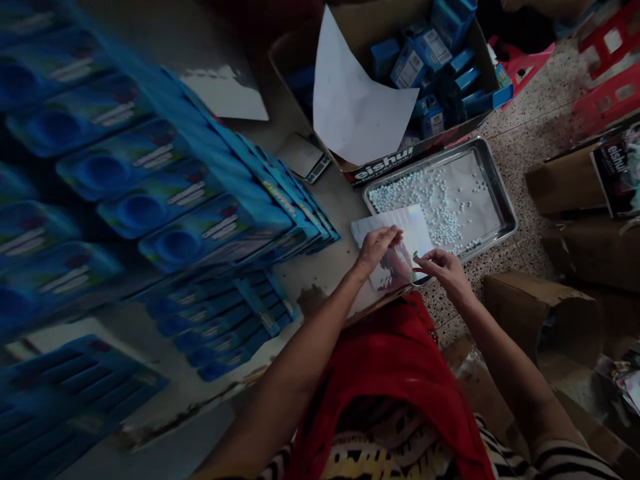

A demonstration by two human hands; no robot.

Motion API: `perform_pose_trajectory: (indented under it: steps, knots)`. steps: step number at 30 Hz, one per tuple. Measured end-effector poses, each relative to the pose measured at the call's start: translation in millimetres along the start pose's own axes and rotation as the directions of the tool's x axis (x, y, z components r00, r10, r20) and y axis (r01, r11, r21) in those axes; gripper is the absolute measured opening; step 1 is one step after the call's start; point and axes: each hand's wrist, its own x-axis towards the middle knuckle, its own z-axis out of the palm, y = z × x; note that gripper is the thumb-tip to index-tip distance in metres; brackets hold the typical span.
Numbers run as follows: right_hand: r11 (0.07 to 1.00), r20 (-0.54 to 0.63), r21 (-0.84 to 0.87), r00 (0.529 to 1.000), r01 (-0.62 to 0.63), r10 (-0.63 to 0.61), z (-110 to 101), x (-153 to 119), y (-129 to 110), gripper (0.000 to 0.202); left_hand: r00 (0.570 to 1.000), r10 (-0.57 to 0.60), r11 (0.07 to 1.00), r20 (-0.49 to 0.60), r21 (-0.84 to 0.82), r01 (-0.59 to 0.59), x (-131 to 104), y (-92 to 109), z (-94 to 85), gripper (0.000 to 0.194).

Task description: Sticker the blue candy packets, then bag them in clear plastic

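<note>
My left hand (380,247) is over a shiny silvery sheet or packet (414,228), its fingers bent together near the middle; what they hold, if anything, is too small to tell. Just to the right, my right hand (440,267) pinches a small pale piece (416,257) between thumb and fingers, above the packet's right edge. The packet lies partly over the near left side of a metal tray (506,217). Small pale blue and white beads (440,207) are spread in the tray, thickest at its left and middle.
Stacked blue boxes (185,193) fill the left. Behind the tray, a cardboard carton (295,50) holds blue packs and a white sheet (350,107). A small scale (305,157) sits beside it. Brown cartons (530,293) and red plastic stools (607,100) are at the right.
</note>
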Motion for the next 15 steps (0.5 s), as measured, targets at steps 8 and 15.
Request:
perform_pose_trajectory:
  steps: [8,15]
  knots:
    - [0.997,0.056,0.068,0.997,-0.048,0.044,45,-60,-21,0.032,0.951,-0.144,0.873,0.274,-0.418,0.253,-118,23,-32.4,0.068]
    - [0.999,0.033,-0.02,0.999,-0.041,0.041,92,-90,-13,0.036,0.993,-0.122,0.951,0.008,-0.285,0.119,-183,26,-74.5,0.043]
